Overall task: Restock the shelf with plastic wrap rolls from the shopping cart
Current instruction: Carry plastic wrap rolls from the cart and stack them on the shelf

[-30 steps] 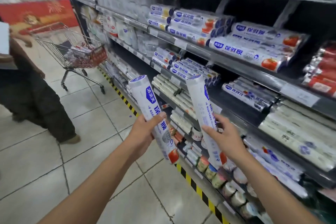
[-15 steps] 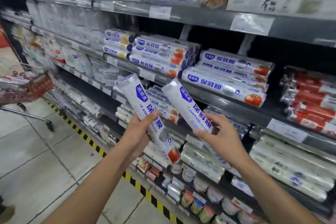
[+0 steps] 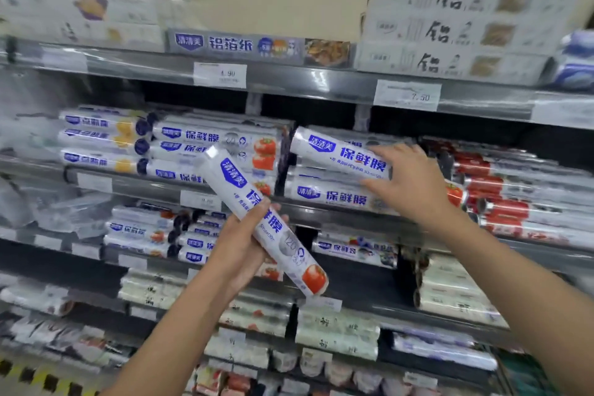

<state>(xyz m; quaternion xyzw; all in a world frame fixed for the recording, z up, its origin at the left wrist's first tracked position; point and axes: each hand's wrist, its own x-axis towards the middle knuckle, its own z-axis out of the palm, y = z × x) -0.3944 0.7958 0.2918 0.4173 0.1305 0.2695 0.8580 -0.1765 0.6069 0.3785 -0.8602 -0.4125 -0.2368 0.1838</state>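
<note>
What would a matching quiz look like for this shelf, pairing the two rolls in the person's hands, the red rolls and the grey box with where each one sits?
Things
1. left roll, held by the left hand
2. right roll, held by the right hand
3. red rolls
4. grey box

Places
A. on the top shelf
B. tilted, out in front of the shelves
C. far right, beside the tomato-print stack
D. level, atop that stack

Pairs: 1-B, 2-D, 3-C, 4-A

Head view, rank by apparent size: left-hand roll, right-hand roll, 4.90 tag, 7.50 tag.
1. left-hand roll, nearest the camera
2. right-hand roll, partly hidden by the right hand
3. 7.50 tag and 4.90 tag: nearly alike
</note>
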